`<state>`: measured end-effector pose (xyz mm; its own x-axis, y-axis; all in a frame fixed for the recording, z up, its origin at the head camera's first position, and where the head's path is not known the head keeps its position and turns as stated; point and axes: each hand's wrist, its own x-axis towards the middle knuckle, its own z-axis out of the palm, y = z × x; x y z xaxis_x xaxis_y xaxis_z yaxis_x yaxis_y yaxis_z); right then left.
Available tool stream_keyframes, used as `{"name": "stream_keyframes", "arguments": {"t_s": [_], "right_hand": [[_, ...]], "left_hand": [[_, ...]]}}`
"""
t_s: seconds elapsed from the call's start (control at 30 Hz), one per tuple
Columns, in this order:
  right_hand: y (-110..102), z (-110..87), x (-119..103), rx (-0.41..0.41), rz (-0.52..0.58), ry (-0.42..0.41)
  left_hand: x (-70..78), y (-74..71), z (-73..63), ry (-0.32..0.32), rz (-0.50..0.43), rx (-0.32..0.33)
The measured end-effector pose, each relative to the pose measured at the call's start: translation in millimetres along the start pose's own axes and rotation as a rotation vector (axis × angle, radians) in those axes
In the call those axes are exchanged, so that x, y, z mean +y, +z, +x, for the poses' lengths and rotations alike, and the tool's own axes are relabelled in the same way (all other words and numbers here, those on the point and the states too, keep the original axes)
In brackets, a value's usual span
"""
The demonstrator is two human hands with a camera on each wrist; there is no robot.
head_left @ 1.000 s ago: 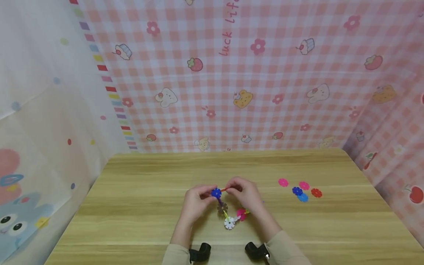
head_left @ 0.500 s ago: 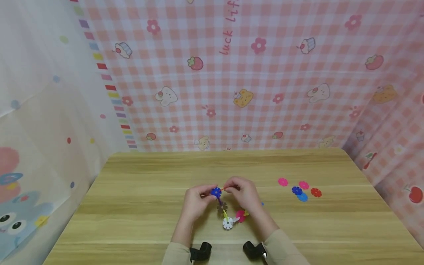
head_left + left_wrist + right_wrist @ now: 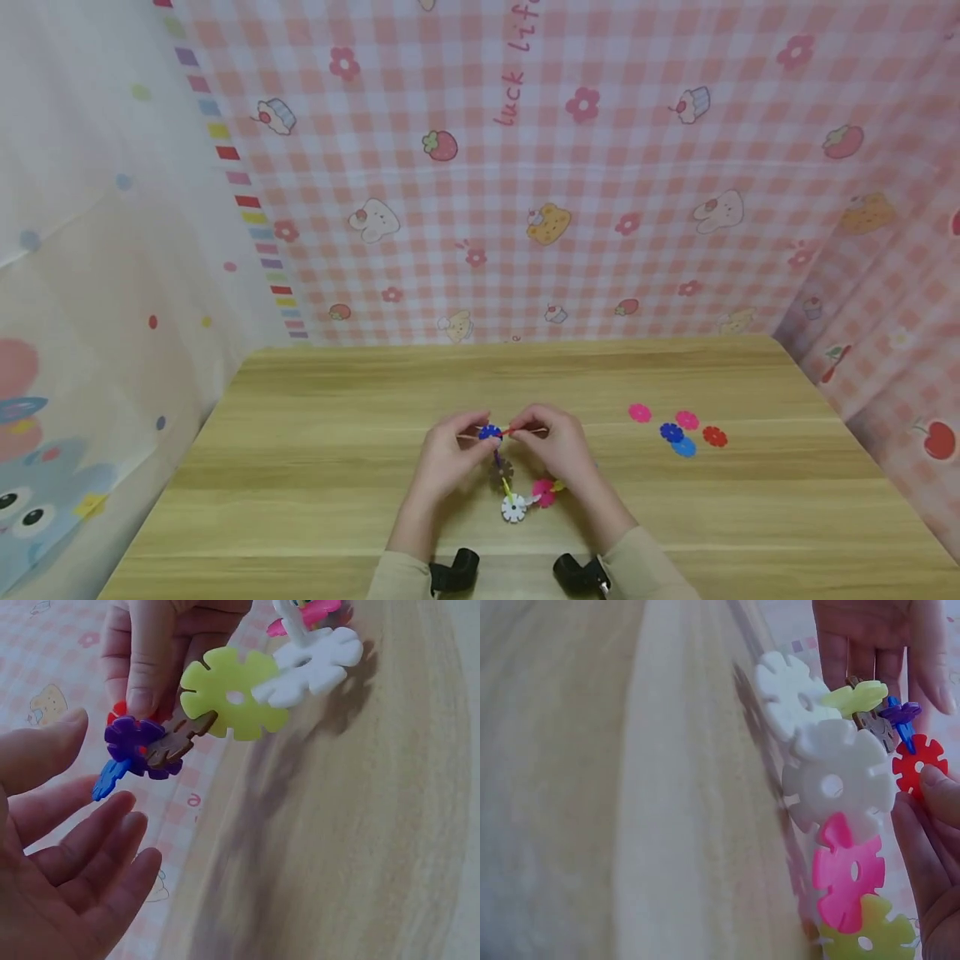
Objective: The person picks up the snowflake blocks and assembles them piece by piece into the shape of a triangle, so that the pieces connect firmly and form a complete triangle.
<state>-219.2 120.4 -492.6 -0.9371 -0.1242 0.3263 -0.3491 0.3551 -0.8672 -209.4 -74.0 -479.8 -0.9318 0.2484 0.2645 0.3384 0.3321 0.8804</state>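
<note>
My right hand [image 3: 558, 442] pinches a red notched flower-shaped disc [image 3: 919, 764] between thumb and fingers. That disc joins a blue disc [image 3: 111, 778], which leads into a chain of interlocked plastic discs: purple [image 3: 133, 742], brown [image 3: 180, 739], yellow [image 3: 234, 694], two white ones [image 3: 832, 780], pink [image 3: 847, 877] and another yellow [image 3: 870, 934]. My left hand [image 3: 442, 458] is spread around the blue disc. In the left wrist view its thumb stands off the disc, and its fingertips are close beside it. The chain's far end is hidden behind my right forearm.
Several loose discs lie on the wooden table [image 3: 337, 417] to the right: two pink [image 3: 640, 413], a dark blue [image 3: 671, 432] overlapping a light blue [image 3: 684, 447], and a red [image 3: 715, 436]. A checked cloth [image 3: 487, 192] hangs behind the table.
My left fingers have loosened from the blue disc and spread apart. My right hand keeps its pinch on the red disc. The hanging chain has shifted slightly.
</note>
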Motion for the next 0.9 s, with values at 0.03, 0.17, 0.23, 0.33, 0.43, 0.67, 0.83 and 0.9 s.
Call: {"name": "stream_keyframes", "arguments": {"t_s": [0.03, 0.17, 0.23, 0.33, 0.43, 0.67, 0.83, 0.9], "right_hand": [[0.2, -0.3, -0.4, -0.002, 0.003, -0.001], [0.0, -0.9, -2.0, -0.003, -0.001, -0.004], [-0.4, -1.0, -2.5, 0.000, -0.009, -0.006], [-1.3, -1.3, -3.3, 0.003, -0.012, -0.010], [-2.1, -1.6, -3.6, 0.003, -0.004, -0.014], [-3.8, -2.5, -3.0, 0.025, -0.007, -0.018], [-4.3, -2.6, -3.9, 0.040, -0.017, 0.001], [-4.5, -2.8, -4.3, 0.041, -0.016, 0.006]], "left_hand": [[1.0, 0.0, -0.1, -0.006, 0.004, -0.005], [4.4, 0.7, 1.7, -0.044, 0.014, -0.030], [5.6, 1.6, 3.8, -0.059, 0.027, -0.039], [5.8, 3.2, 7.6, -0.069, 0.035, -0.045], [5.9, 4.6, 9.8, -0.051, 0.046, -0.042], [10.9, 12.0, 11.5, 0.012, 0.154, 0.011], [15.6, 20.7, 12.1, 0.073, 0.301, 0.080], [16.9, 23.8, 11.7, 0.084, 0.330, 0.105]]}}
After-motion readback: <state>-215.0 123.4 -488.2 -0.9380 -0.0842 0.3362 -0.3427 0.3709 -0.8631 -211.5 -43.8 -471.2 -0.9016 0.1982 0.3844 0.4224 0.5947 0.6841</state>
